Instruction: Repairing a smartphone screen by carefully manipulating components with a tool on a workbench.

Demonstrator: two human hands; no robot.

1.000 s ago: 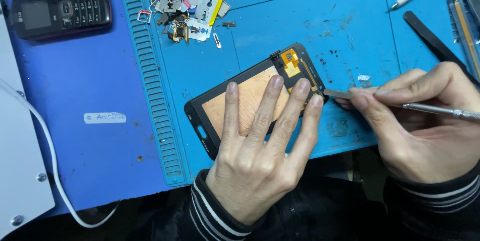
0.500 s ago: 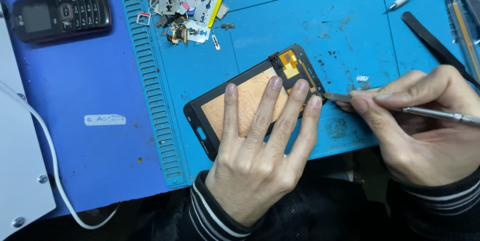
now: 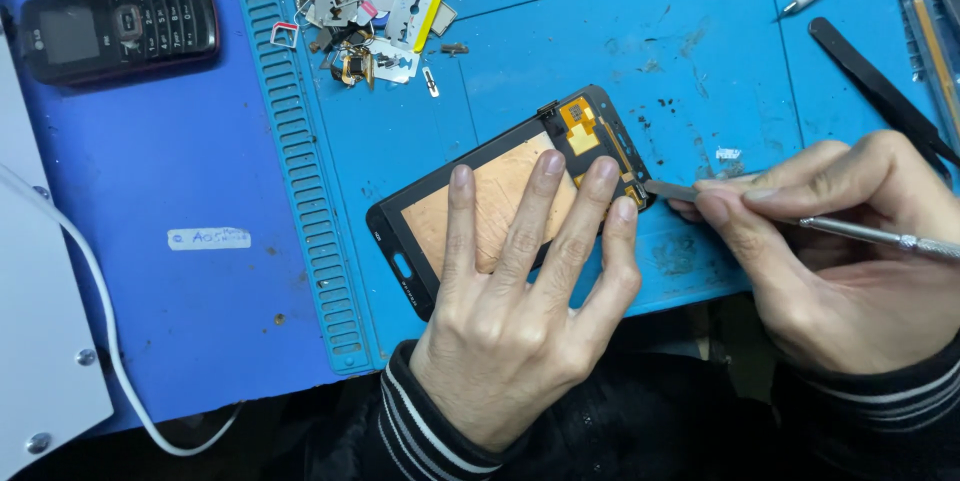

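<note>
left hand hides screen panel centre

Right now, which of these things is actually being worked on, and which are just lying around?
In use: phone screen panel pressed flat by the left hand; thin metal tool held in the right hand, tip at the panel's corner.

Lying about: black keypad phone, pile of small parts, black tweezers, white cable.

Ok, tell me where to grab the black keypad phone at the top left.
Take the phone across its two long edges, coming straight down from above. It lies flat, face up, long axis left to right, with bare mat on both long sides. Its left end sits close to the picture's edge.
</note>
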